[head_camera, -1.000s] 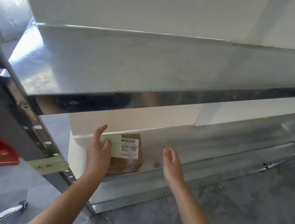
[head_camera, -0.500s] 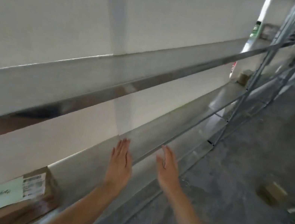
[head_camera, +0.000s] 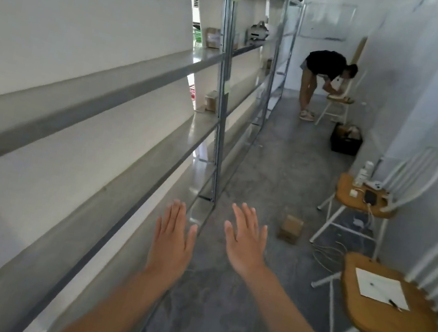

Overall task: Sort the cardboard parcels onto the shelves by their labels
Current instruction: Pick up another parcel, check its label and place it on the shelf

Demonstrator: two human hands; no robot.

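Labelled parcel gone; floor parcel [head_camera: 291,227] upright

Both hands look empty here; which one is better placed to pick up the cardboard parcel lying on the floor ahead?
Right, probably. The right hand is open and nearer the parcel, which lies ahead to its right. The left hand, also open, sits by the shelf edge.

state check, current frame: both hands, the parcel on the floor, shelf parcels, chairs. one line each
left hand: open, flat, empty
right hand: open, fingers spread, empty
parcel on the floor: closed, lying unshelved by the chairs
shelf parcels: resting on far shelves, labels unreadable
near chair: upright, paper sheet and pen on the seat
middle chair: upright, phone, bottle and small items on the seat
black crate: on the floor, open-topped, contents unclear
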